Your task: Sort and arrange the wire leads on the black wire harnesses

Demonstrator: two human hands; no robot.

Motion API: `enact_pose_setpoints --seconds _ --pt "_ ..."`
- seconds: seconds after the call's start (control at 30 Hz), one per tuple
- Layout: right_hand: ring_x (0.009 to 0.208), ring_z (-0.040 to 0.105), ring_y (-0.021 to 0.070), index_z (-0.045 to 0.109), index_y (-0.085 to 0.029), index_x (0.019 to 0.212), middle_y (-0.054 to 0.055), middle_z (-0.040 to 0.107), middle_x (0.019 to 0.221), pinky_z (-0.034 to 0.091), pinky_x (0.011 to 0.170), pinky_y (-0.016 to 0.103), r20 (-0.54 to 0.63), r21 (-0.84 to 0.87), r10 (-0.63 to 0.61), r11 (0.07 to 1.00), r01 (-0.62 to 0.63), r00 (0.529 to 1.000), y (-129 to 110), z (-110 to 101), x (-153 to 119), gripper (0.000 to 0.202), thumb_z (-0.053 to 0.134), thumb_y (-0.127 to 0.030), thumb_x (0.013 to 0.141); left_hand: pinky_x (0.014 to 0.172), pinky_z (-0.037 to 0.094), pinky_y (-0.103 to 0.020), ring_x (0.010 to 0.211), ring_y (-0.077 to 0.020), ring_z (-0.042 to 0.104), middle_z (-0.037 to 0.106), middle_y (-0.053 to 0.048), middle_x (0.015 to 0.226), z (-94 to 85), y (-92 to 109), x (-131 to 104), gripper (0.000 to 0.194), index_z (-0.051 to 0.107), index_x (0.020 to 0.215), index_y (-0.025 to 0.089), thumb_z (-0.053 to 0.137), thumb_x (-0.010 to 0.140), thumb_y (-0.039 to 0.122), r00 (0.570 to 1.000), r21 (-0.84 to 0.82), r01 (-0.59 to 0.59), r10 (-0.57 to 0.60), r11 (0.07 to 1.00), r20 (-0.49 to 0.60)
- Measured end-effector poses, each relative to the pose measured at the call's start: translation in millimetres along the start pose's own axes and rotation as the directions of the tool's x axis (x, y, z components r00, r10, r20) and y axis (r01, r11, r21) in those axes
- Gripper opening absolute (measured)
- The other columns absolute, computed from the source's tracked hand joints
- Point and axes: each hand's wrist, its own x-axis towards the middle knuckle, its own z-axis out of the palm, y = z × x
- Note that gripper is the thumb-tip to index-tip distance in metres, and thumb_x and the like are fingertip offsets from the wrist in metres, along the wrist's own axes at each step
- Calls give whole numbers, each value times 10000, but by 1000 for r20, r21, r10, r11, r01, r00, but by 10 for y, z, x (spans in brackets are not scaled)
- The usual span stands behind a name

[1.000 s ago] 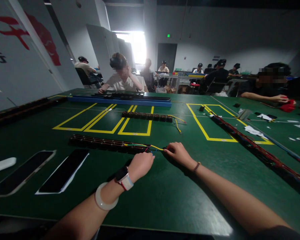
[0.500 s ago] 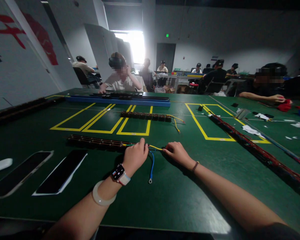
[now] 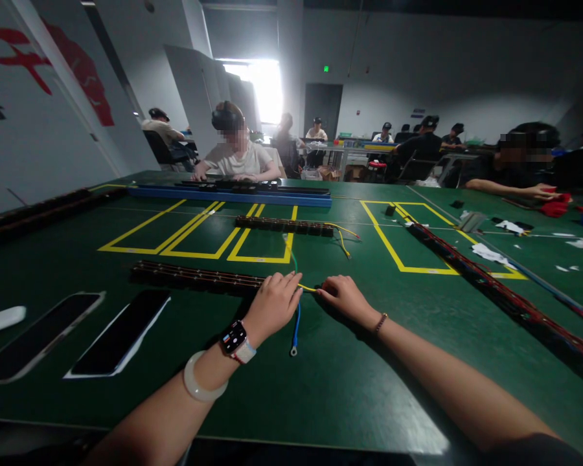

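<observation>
A dark strip with wires [image 3: 194,275] lies across the green table. My left hand [image 3: 276,301] rests over its right end, fingers bent together and pointing right; whether they pinch a wire is hidden. From beneath it a blue wire [image 3: 297,323] with a ring terminal runs toward me, and a green wire [image 3: 294,255] curves away from me. A yellow wire [image 3: 308,288] stretches to my right hand [image 3: 342,299], which is closed on its far end between thumb and fingers.
A second strip [image 3: 284,225] lies farther back, before a blue tray [image 3: 233,196]. Two phones [image 3: 121,333] lie at left. A long red wire bundle [image 3: 500,291] crosses the right side. A person [image 3: 238,152] sits opposite.
My left hand has slid right along the strip's end and its fingers have stretched further. The green wire now curves away across the table. The person opposite has lowered a hand.
</observation>
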Motion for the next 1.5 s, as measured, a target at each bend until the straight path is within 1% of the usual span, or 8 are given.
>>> enact_pose_setpoints --seconds 0.3,0.5,0.67,0.87,1.0,1.2,1.37,1.5 --pt "755 545 162 633 -167 796 32 649 787 328 709 266 -25 24 -20 999 21 999 53 50 13 205 582 -354 861 1012 302 -470 1258 -262 350 479 -41 1386 113 46 -45 347 616 1169 227 366 945 318 990 -87 -133 136 987 30" --pt "742 546 155 647 -181 834 21 643 768 325 710 267 -3 67 -25 997 25 1000 42 32 8 208 568 -369 872 976 352 -399 1160 -223 432 542 -80 1270 47 71 -49 333 681 983 195 372 942 311 989 -149 -138 128 979 -72" --pt "764 552 158 649 -188 837 19 643 782 332 732 272 7 87 -14 996 13 1000 62 46 18 219 560 -384 873 740 420 -326 782 -188 564 628 -95 800 -40 84 -35 434 654 762 140 298 946 307 1000 -51 -4 6 999 25" --pt "793 563 163 664 -190 843 23 654 812 346 759 279 54 148 4 989 -12 999 53 30 37 209 566 -374 861 567 361 -271 624 -174 591 656 -97 732 -31 122 -20 478 661 782 147 269 944 368 925 -111 289 -247 951 289" --pt "763 570 156 664 -179 851 26 662 805 356 710 256 138 204 -1 979 -27 990 -52 -17 26 240 592 -408 837 515 336 -236 563 -139 564 648 -73 719 -1 135 -17 369 627 771 149 363 906 367 856 -328 469 -331 820 397" --pt "635 537 134 605 -166 741 6 634 697 320 647 257 240 130 6 991 -38 971 -252 -26 32 398 558 -552 824 403 289 -189 380 -71 448 595 9 637 178 91 -13 189 535 862 149 477 840 328 753 -647 656 -285 388 593" --pt "689 553 154 588 -166 718 18 635 717 313 682 267 248 36 39 998 -49 968 -323 11 40 399 624 -561 765 412 286 -175 404 -83 471 506 45 485 192 107 8 139 504 857 142 417 868 248 728 -683 685 -210 252 653" --pt "638 543 124 589 -164 758 9 641 723 304 612 234 245 119 54 989 -85 968 -371 -9 2 238 614 -393 820 481 358 -183 530 -94 552 559 10 574 153 145 -7 153 498 825 138 446 875 273 738 -733 672 -178 109 650"
